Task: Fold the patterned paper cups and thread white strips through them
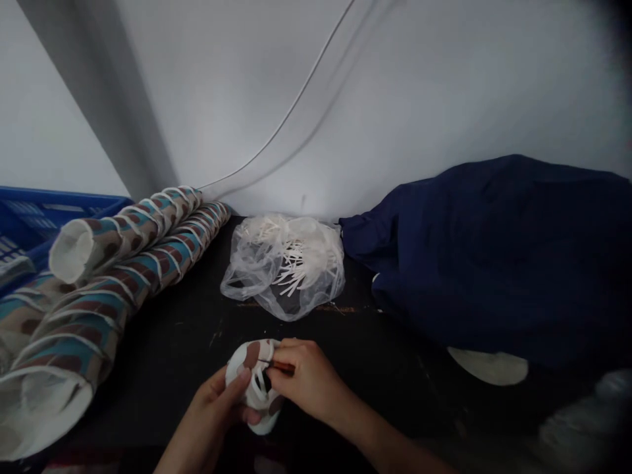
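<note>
My left hand (212, 411) is wrapped round a white paper cup (254, 388) with brown and teal patches, held low over the black table (162, 355). My right hand (303, 378) is closed in a pinch on a thin dark tool (274, 366) pressed against the cup's side. Both hands touch the cup. What the tool's tip does is hidden by my fingers.
Long stacks of patterned paper cups (113, 263) lie at the left beside a blue crate (24, 220). A clear plastic bag of white strips (289, 263) sits behind my hands. Dark blue cloth (494, 250) covers the right, a white round piece (494, 368) under it.
</note>
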`<state>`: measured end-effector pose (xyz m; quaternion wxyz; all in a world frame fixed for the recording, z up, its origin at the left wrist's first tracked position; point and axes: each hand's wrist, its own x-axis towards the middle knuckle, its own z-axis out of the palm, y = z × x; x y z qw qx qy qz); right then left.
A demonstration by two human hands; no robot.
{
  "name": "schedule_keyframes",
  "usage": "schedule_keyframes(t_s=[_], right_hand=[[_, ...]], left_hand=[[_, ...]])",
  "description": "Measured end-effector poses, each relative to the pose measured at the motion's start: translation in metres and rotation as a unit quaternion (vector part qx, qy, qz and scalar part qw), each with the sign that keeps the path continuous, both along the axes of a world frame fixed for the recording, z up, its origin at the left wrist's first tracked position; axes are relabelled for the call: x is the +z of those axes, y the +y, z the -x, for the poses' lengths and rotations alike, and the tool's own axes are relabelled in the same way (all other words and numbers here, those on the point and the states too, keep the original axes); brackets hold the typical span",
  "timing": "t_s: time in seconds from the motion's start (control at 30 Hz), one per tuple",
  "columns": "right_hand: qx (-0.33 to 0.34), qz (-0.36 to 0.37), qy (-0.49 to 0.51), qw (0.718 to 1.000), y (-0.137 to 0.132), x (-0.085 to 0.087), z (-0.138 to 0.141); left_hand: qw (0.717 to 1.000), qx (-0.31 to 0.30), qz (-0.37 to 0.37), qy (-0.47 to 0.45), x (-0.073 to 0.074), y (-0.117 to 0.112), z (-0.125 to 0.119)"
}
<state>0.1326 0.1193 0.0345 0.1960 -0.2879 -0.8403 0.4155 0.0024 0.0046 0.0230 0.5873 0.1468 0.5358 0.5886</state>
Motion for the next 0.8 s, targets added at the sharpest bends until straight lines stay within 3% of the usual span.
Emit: schedule_keyframes(t_s=[0.27,0.47,0.57,0.7,0.8], right_hand=[[0.001,0.041,-0.010,0.999,0.006,-0.002,0.002],[-0.020,0.030,-0.029,0.999,0.008,-0.003,0.012],[-0.024,0.025,-0.037,0.999,0.008,-0.001,0.013],[0.023,0.044,-0.036,0.998,0.013,0.009,0.006],[0.072,0.130,-0.028,0.989,0.018,0.023,-0.001]], left_hand=[[0.998,0.015,-0.016,0.058,-0.001,0.005,-0.005],[0.996,0.064,0.004,0.059,0.004,0.002,-0.013],[0.996,0.057,0.008,0.064,0.004,0.001,-0.013],[0.996,0.059,0.001,0.063,0.004,0.001,-0.006],[0.996,0.065,0.004,0.066,0.005,0.002,-0.001]])
